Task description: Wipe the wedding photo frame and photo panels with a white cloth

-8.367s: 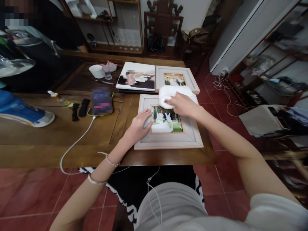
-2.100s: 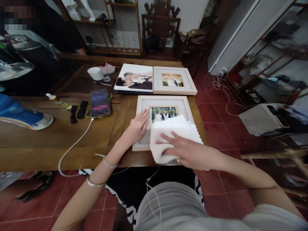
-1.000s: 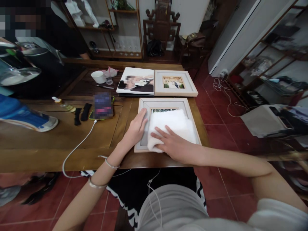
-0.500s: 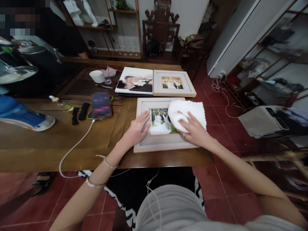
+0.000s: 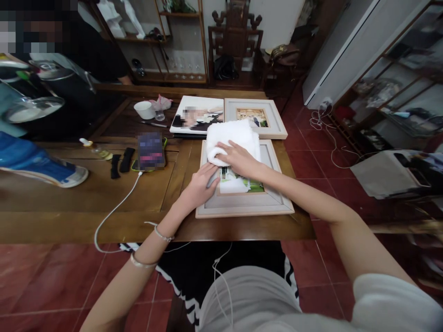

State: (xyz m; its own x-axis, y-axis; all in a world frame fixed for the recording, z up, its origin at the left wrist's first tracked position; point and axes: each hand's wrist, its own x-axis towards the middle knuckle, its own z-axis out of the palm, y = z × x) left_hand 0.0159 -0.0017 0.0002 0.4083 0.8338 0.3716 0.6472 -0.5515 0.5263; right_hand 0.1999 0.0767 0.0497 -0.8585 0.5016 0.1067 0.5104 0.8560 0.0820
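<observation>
A light wooden picture frame (image 5: 252,203) with a wide pale border lies flat on the table before me. My left hand (image 5: 201,185) rests flat on its left side, fingers stretched out and together. Bunched under my right hand (image 5: 239,159) is a white towel (image 5: 233,133), pressed onto the upper left of the frame. The towel hides the upper part of the wedding photo (image 5: 238,183); green grass and a white dress show below it. Its far edge overlaps the second framed photo (image 5: 277,121) behind.
A photo panel (image 5: 197,110) lies at the back beside the second frame. Leftward on the wooden table (image 5: 145,226) are a phone (image 5: 151,150) on a white cable, a dropper bottle (image 5: 98,150), a white cup (image 5: 144,109) and a blue shoe-like object (image 5: 38,161). A person in dark clothing (image 5: 100,50) is at far left.
My right hand has moved the towel from the frame's right side to its upper left, covering the couple in the photo. My left hand stays on the frame's left side.
</observation>
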